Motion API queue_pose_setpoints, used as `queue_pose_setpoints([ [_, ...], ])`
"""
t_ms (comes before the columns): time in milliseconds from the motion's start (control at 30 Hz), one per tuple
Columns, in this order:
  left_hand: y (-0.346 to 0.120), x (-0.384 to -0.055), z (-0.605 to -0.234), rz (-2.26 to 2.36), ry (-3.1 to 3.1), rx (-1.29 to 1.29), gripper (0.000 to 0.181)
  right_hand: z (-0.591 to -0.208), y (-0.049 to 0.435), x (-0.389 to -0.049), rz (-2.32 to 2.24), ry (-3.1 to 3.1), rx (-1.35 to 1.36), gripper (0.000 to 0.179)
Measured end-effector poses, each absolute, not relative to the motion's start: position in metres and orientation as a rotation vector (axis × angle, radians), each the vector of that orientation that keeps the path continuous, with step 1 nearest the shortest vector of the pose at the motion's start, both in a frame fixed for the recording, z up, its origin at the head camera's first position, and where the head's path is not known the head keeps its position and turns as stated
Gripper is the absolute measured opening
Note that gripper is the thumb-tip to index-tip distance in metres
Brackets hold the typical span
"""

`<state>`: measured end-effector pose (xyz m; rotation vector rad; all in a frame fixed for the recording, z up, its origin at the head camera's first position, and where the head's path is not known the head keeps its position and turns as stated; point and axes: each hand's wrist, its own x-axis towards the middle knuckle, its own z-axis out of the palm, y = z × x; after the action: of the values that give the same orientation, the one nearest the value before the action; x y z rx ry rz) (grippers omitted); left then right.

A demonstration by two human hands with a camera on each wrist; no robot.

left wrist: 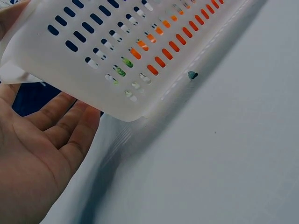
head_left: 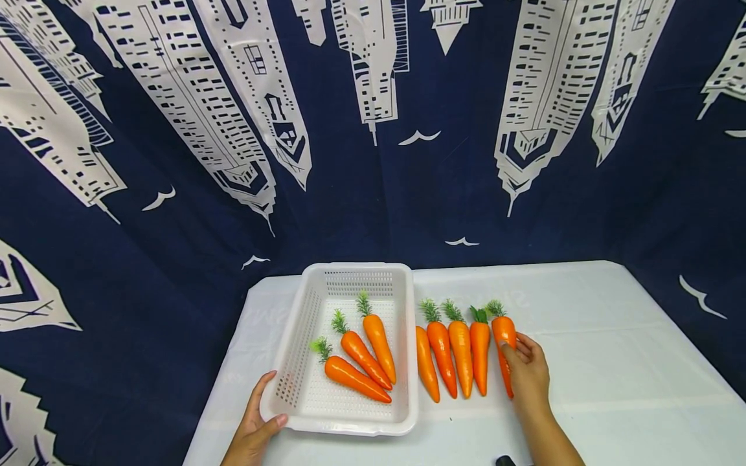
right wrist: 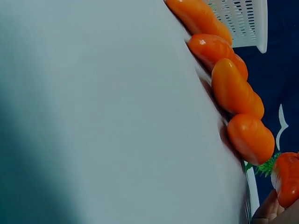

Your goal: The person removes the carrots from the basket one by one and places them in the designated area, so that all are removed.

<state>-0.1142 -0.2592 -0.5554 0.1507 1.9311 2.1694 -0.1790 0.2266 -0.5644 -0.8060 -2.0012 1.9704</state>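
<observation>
A white perforated plastic basket (head_left: 350, 428) stands at the left part of the table, with three orange carrots (head_left: 375, 340) with green tops in it. My left hand (head_left: 256, 424) grips its near left corner, thumb at the rim and fingers along the outside; the left wrist view shows those fingers (left wrist: 79, 133) against the basket wall (left wrist: 84, 79). To the right of the basket, several carrots (head_left: 462, 359) lie side by side, tops away from me. My right hand (head_left: 530, 372) pinches the rightmost carrot (head_left: 504, 333), which the right wrist view shows only partly at its lower right edge.
A white cloth covers the table (head_left: 612, 362), which extends to the right of my right hand. Behind it hangs a dark blue curtain (head_left: 350, 213) with white buildings. A small black object (head_left: 504, 461) shows at the near edge. One small dark green bit (left wrist: 193, 74) lies beside the basket.
</observation>
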Motion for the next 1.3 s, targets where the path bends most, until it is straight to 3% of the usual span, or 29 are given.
queue_pose_setpoints([
  [567, -0.259, -0.114, -0.554, 2.170, 1.939, 0.149, 0.082, -0.555, 0.241, -0.182, 1.877, -2.456, -0.689, 0.074],
  [1300, -0.259, -0.114, -0.555, 2.175, 1.926, 0.156, 0.083, -0.557, 0.248, -0.181, 1.907, -2.477, -0.665, 0.070],
])
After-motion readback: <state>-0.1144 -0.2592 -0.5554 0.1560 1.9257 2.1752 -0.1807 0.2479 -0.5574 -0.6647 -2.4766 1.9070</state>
